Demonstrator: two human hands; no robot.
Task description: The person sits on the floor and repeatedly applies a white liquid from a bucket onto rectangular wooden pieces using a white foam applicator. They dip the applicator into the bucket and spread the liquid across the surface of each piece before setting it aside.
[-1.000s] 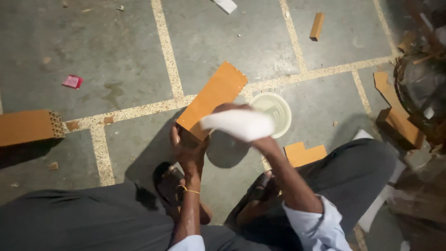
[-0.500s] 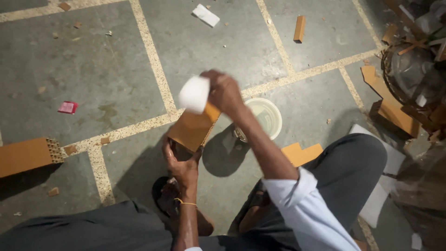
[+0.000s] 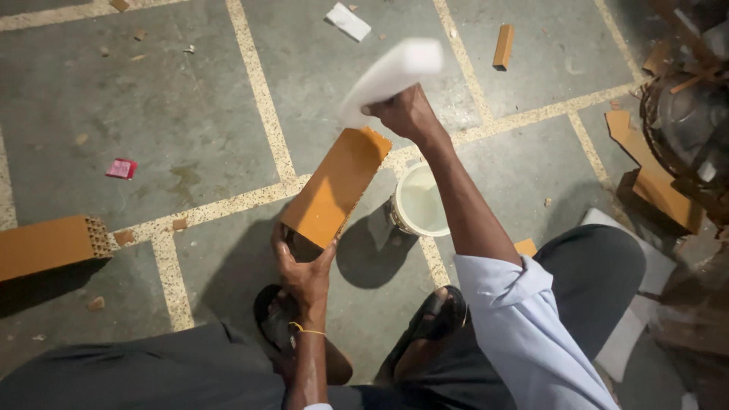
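Gripping orange block (image 3: 335, 187) (left hand (image 3: 304, 269))

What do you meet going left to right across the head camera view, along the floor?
Orange brick on its side → pink scrap → orange block held up by the left hand → white bucket → small orange piece → broken orange slabs.

Second orange block (image 3: 49, 244) lying left, pink scrap (image 3: 121, 168), white bucket (image 3: 420, 201)

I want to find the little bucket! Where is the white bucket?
In the head view, the white bucket stands on the floor near the middle, just right of the orange brick held by the left hand, under the raised right forearm.
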